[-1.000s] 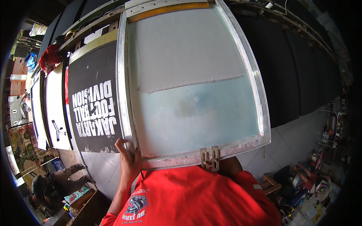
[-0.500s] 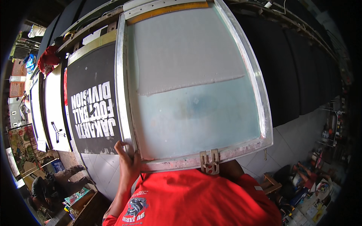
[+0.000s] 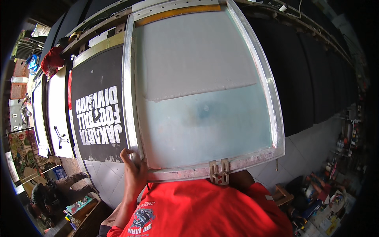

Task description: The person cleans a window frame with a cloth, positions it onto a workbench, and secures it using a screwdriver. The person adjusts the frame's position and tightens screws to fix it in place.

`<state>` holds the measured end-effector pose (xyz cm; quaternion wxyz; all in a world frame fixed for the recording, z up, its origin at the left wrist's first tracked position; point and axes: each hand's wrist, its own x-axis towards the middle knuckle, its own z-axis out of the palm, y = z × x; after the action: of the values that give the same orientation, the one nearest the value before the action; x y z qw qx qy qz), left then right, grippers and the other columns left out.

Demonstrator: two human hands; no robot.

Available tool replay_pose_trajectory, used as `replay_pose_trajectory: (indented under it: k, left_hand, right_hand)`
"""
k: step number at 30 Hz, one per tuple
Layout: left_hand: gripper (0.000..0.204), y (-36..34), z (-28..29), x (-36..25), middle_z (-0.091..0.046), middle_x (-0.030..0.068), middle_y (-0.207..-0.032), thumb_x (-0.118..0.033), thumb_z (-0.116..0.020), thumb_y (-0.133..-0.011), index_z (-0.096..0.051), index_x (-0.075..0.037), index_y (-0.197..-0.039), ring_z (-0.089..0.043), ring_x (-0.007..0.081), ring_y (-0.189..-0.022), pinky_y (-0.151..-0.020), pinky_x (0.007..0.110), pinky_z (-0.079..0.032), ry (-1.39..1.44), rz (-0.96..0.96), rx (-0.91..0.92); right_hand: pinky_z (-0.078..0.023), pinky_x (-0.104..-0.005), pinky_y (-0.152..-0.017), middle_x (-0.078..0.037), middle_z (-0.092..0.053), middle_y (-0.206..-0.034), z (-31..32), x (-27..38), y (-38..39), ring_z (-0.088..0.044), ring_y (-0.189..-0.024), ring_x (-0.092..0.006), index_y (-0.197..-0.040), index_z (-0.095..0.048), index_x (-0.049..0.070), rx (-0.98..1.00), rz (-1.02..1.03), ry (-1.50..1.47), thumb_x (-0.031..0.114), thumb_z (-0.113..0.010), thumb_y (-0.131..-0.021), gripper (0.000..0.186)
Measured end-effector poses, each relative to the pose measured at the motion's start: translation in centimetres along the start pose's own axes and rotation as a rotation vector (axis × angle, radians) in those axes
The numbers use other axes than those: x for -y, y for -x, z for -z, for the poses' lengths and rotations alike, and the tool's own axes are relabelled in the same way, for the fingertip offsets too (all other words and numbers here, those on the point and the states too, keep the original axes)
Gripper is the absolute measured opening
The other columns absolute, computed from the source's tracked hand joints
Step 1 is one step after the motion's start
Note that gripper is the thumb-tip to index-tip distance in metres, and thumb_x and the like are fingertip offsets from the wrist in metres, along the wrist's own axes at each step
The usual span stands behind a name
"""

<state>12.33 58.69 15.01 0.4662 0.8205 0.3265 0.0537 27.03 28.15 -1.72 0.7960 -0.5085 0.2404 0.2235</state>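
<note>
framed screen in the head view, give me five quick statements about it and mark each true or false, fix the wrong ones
1. The left hand is at the near left corner of the framed screen. True.
2. The right hand lies on the screen's surface. False: the right hand is not in view.
3. A slotted metal bracket sits at the near edge. True.
4. The orange strip is at the near end. False: the orange strip is at the far end.
5. A black panel with white lettering lies to the left. True.

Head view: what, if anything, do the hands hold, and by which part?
Left hand: the framed screen, by its near left corner; right hand: hidden, cannot tell.
</note>
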Motion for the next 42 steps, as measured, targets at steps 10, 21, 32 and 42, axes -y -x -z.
replay_pose_trajectory:
  k: [10, 21, 32, 42]
  left_hand:
    - [0.043, 0.2, 0.1, -0.2, -0.044, 0.0090, -0.061, 0.003, -0.046, -0.080, -0.022, -0.005, -0.115, -0.042, 0.0163, -0.048, -0.046, 0.033, -0.035, -0.022, 0.029, -0.008]
    - [0.044, 0.2, 0.0, 0.1, -0.046, 0.0116, -0.067, 0.003, -0.047, -0.081, -0.021, -0.004, -0.116, -0.043, 0.0157, -0.048, -0.045, 0.032, -0.035, -0.032, 0.002, -0.027]
    - [0.050, 0.4, 0.2, 0.1, -0.048, 0.0181, -0.085, 0.003, -0.047, -0.082, -0.018, -0.003, -0.121, -0.048, 0.0188, -0.054, -0.051, 0.034, -0.040, -0.029, 0.003, -0.003]
    - [0.047, 0.2, 0.1, 0.1, -0.047, 0.0155, -0.078, 0.003, -0.048, -0.081, -0.021, -0.003, -0.118, -0.044, 0.0163, -0.051, -0.048, 0.034, -0.036, -0.029, 0.026, -0.013]
  right_hand:
    - [-0.050, -0.0317, -0.071, -0.008, -0.061, -0.087, 0.3, -0.3, 0.4, -0.059, -0.080, -0.0186, -0.098, -0.057, 0.002, -0.003, -0.009, 0.008, 0.016, -0.049, -0.091, 0.018]
    - [-0.049, -0.0312, -0.070, -0.007, -0.060, -0.086, 0.7, -0.4, 1.0, -0.058, -0.079, -0.0181, -0.098, -0.057, 0.002, -0.015, -0.014, 0.013, 0.016, -0.049, -0.091, 0.017]
    - [-0.049, -0.0307, -0.069, -0.007, -0.060, -0.085, 0.9, -0.1, 1.4, -0.058, -0.078, -0.0177, -0.097, -0.058, 0.003, -0.030, -0.010, 0.008, 0.016, -0.050, -0.091, 0.017]
    - [-0.049, -0.0303, -0.069, -0.006, -0.060, -0.084, 0.3, -0.5, 1.0, -0.058, -0.077, -0.0172, -0.096, -0.058, 0.003, -0.019, -0.003, -0.006, 0.016, -0.050, -0.091, 0.017]
